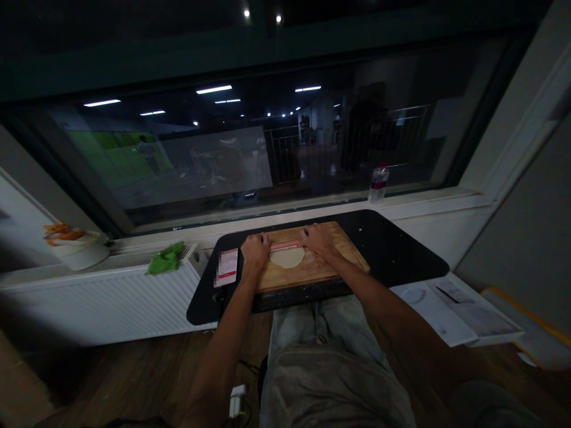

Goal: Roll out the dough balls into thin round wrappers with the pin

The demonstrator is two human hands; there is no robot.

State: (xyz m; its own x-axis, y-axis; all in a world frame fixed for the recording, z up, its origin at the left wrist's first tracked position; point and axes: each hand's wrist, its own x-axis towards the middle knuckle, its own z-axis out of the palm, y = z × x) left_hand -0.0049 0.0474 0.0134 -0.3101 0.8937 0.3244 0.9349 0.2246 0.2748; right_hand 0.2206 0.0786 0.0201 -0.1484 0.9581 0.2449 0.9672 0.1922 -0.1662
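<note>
A flat, roundish sheet of dough (288, 258) lies on a wooden cutting board (321, 268). Across the dough's far edge runs a rolling pin (284, 244), its middle showing between my hands. My left hand (256, 248) is closed round the pin's left end, and my right hand (316, 238) is closed round its right end. Both ends of the pin are hidden under the fingers. The board rests on a black table (392, 249) in front of my lap. Left of my left hand lies a phone (226, 267) with a lit screen.
A window sill behind the table holds a plastic bottle (378, 185). To the left, a green cloth (166, 259) lies on a white radiator (134, 297), beside a white pot (78, 252) with orange material on top. A white box (455, 315) with a dark pen-like item stands at right.
</note>
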